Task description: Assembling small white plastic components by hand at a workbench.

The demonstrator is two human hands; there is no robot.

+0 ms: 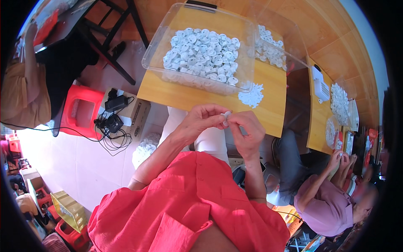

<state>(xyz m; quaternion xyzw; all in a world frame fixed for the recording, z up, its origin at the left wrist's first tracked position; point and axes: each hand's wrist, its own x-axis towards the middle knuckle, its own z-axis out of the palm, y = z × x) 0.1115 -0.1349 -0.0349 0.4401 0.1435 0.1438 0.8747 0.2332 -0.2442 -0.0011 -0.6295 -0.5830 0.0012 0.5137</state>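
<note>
A clear bin (157, 38) of round white parts (203, 54) stands on a wooden table (268, 113). On the bin's near side, the left hand (203, 120) and right hand (249, 131) meet at a small white piece (226, 118). Small white pieces (251, 95) lie by its near right corner; a red stool (86, 93) stands to its left.

Place: you sit in what looks like a small assembly workshop
Your table (161, 90): a clear bin (147, 62) heaped with small white parts (201, 54)
Next table (317, 130): a person in mauve (323, 206), more white pieces (340, 101)
Floor near you (75, 164): a red stool (86, 91), a cardboard box (136, 115)
</note>
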